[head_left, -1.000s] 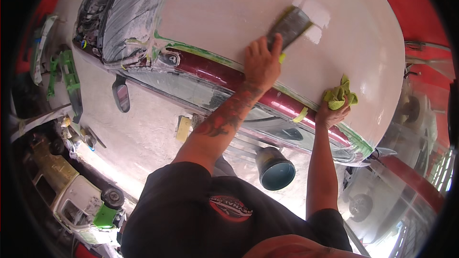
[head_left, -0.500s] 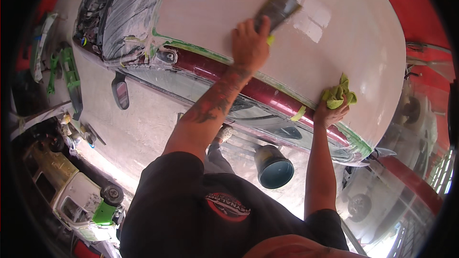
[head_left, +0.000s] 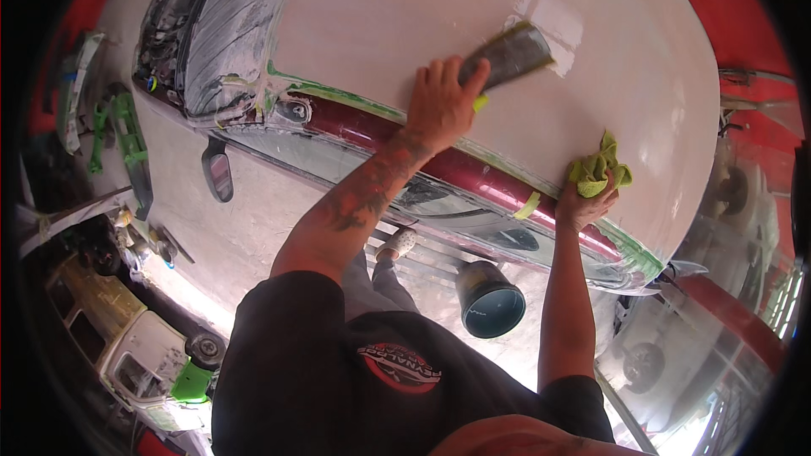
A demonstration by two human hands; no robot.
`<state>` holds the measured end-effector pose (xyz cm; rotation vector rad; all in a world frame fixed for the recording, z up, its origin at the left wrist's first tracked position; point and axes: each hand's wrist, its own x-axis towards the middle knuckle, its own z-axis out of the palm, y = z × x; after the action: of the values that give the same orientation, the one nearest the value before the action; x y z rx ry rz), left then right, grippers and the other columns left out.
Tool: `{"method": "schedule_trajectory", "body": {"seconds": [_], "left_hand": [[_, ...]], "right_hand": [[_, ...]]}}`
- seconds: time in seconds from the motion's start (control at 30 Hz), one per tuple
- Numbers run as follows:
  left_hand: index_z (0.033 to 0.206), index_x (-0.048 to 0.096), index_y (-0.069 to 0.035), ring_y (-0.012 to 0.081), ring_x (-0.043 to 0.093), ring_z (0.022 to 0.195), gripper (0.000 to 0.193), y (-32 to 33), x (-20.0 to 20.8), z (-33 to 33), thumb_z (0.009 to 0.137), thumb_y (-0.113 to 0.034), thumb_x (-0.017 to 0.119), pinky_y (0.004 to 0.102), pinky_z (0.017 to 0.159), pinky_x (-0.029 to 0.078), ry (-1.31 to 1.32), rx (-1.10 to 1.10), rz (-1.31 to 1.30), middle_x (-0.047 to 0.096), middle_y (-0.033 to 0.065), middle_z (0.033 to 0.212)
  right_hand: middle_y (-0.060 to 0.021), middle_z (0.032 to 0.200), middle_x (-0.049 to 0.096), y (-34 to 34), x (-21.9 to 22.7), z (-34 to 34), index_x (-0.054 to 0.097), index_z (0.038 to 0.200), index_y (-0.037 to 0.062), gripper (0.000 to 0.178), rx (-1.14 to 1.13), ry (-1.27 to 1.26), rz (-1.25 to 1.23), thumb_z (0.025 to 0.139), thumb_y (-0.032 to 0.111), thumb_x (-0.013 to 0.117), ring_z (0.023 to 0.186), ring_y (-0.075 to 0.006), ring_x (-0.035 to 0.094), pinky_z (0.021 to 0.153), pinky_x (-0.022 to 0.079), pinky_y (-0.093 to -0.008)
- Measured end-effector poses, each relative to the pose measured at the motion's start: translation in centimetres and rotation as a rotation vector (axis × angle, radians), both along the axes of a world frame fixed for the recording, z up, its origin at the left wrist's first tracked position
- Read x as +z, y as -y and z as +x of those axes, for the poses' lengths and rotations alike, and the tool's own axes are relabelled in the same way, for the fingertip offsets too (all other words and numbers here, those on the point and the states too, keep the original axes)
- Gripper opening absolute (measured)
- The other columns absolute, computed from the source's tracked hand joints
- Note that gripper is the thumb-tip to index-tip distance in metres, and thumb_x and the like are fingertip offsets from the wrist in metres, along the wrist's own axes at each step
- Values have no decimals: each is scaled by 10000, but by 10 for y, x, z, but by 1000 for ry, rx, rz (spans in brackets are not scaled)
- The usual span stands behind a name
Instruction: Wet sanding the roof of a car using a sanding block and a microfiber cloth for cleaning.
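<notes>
My left hand [head_left: 441, 105] is closed round one end of a dark grey sanding block [head_left: 511, 52] with yellowish edges. The block lies against the pale, primer-coloured car roof [head_left: 380, 25], beside a bright reflection. To the right, near the roof's side edge, my right hand [head_left: 583, 205] grips a crumpled yellow-green cloth [head_left: 600, 171]. Part of that hand rests by the maroon strip [head_left: 481, 181] below the roof. Green masking tape [head_left: 338, 89] runs along the roof's border.
A dark bucket [head_left: 492, 308] stands on the floor between my arms. The car's side mirror [head_left: 218, 173] juts out at left, near the masked windscreen [head_left: 236, 34]. A small vehicle body [head_left: 135, 338] is at lower left, with green-painted parts [head_left: 127, 135] above it. Plastic-like sheeting [head_left: 667, 346] hangs at right.
My left hand has brought the sanding block nearer to me and slightly rightward, turning it flatter across the view. My right hand and the cloth have stayed nearly in place.
</notes>
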<state>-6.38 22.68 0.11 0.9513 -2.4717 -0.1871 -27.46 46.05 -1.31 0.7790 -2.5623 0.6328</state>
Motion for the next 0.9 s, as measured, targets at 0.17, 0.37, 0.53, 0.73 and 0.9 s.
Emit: {"method": "schedule_trajectory", "body": {"seconds": [0.17,0.37,0.53,0.73,0.9], "left_hand": [[1336,555,-187,302,519,1025,596,86,2,34,752,-140,668,442,829,432,-22,-58,-111,551,125,1158],[1360,553,-195,338,493,1082,623,101,-2,23,755,-146,695,471,864,432,-17,413,0,533,149,1185],[1388,522,-223,335,493,1086,702,33,-5,44,720,-102,702,461,873,427,21,-46,17,508,142,1210],[1325,565,-186,330,498,1069,544,169,-18,90,792,-192,671,478,815,439,-31,423,-74,529,143,1165],[1401,503,-218,347,488,1062,732,31,-11,45,702,-116,693,497,825,411,30,192,43,500,166,1201]], "right_hand": [[-162,1121,498,-1,3,0,497,1269,187,667,25,-35,-16,721,408,804,1086,-373,480,918,373,-501],[-160,1124,499,7,3,2,493,1276,177,666,-5,8,-3,730,405,798,1089,-373,480,914,377,-505],[-165,1135,502,-5,0,-5,502,1275,175,667,11,-40,-23,724,403,800,1092,-376,484,908,382,-515],[-157,1118,513,7,-2,-2,508,1271,165,665,56,-28,-42,724,404,800,1077,-378,489,897,386,-515],[-158,1117,512,1,0,-4,509,1267,167,669,18,-45,-21,714,400,806,1075,-377,491,893,389,-515]]}}
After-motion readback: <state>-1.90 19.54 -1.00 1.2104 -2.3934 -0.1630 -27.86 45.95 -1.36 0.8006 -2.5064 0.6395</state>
